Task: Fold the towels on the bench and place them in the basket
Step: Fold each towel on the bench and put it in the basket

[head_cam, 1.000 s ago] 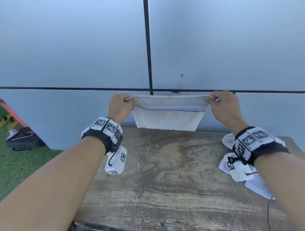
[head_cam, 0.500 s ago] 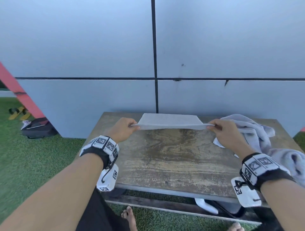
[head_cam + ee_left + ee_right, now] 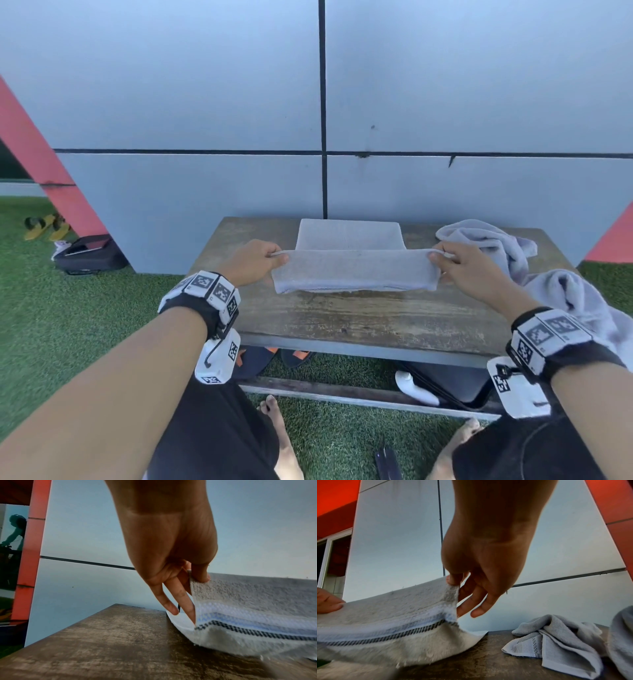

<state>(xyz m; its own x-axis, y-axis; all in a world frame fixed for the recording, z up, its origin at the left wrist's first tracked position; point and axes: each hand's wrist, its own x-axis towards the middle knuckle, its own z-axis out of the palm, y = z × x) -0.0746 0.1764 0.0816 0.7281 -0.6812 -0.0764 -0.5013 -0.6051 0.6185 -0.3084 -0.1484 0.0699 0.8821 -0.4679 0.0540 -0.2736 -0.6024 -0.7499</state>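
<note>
A pale grey towel (image 3: 352,270) with a dark stitched stripe (image 3: 257,631) lies partly on the wooden bench (image 3: 342,318), its near part lifted and stretched between my hands. My left hand (image 3: 255,262) pinches the towel's left corner (image 3: 197,580) between thumb and finger, the other fingers (image 3: 171,604) pointing down. My right hand (image 3: 455,265) pinches the right corner (image 3: 452,588). The towel's far half (image 3: 349,233) rests flat on the bench. No basket is in view.
A heap of unfolded grey towels (image 3: 513,260) lies at the bench's right end (image 3: 556,642). A grey panelled wall (image 3: 322,102) stands right behind the bench. Green turf (image 3: 68,325), a black bag (image 3: 89,253), sandals (image 3: 44,226) and my bare feet (image 3: 277,431) are below.
The towel, held up against the wall a second ago, has come down onto the bench. Both hands have drawn its pinched edge toward me over the flat far part.
</note>
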